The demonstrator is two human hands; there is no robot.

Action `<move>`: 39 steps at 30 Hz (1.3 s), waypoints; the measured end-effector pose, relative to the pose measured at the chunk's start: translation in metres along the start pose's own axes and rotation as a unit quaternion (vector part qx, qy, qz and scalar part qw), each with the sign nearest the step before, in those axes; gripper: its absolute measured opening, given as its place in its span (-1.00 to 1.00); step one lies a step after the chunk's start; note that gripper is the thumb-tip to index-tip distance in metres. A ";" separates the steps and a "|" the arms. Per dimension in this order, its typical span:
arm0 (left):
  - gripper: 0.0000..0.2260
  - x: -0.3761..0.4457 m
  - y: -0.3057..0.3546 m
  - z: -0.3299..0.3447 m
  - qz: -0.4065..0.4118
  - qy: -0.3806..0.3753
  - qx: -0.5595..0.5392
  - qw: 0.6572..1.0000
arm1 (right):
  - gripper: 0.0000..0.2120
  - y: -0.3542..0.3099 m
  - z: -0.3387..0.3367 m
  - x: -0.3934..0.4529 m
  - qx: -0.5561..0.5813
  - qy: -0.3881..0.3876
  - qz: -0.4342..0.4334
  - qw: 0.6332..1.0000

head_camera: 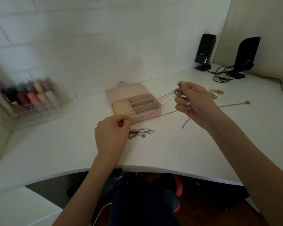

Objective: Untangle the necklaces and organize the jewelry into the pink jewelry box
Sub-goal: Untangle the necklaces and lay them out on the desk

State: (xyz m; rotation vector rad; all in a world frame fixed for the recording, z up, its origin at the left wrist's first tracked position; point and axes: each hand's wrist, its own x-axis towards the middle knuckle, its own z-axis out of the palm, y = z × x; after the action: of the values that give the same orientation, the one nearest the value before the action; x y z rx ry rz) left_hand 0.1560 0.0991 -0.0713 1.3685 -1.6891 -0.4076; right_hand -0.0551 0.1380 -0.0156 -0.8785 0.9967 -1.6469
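The pink jewelry box (pixel 147 116) lies open on the white desk, lid back, with cream ring rolls on its left and three beige slots on its right. My right hand (pixel 194 103) is raised to the right of the box and pinches a round pendant (pixel 177 91) of a silver necklace (pixel 165 97). Thin chains stretch from it across the box to my left hand (pixel 112 136), which pinches them at the box's front edge. A tangle of silver chains (pixel 140 133) lies beside my left hand. Another chain (pixel 235 104) trails right from my right hand.
Gold and silver rings (pixel 215 93) lie at the right. A short chain piece (pixel 186 123) hangs below my right hand. A clear organizer of nail polish bottles (pixel 28 101) stands left. Two black speakers (pixel 204 51) with cables sit at the back right. The curved desk edge (pixel 137 168) is near me.
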 end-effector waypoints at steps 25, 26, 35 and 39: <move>-0.38 0.027 0.016 -0.010 -0.196 -0.231 -0.428 0.851 | -0.76 -0.015 -0.017 0.006 0.081 -0.056 -0.007 0.995; -0.41 0.027 0.013 -0.009 -0.194 -0.235 -0.381 0.873 | -0.76 -0.014 -0.018 0.007 0.093 -0.053 -0.003 0.994; -0.82 0.031 -0.008 -0.018 -0.034 -0.347 -0.162 0.923 | -0.84 -0.012 -0.037 0.009 0.130 0.006 0.031 0.991; -0.84 0.030 -0.011 -0.018 -0.026 -0.358 -0.156 0.920 | -0.94 -0.016 -0.045 0.009 0.096 0.003 0.034 0.995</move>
State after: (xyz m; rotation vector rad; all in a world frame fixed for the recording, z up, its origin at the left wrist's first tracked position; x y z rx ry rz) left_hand 0.1779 0.0733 -0.0569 1.0831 -2.0392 -1.2732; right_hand -0.1034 0.1411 -0.0181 -0.7038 0.8471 -1.6580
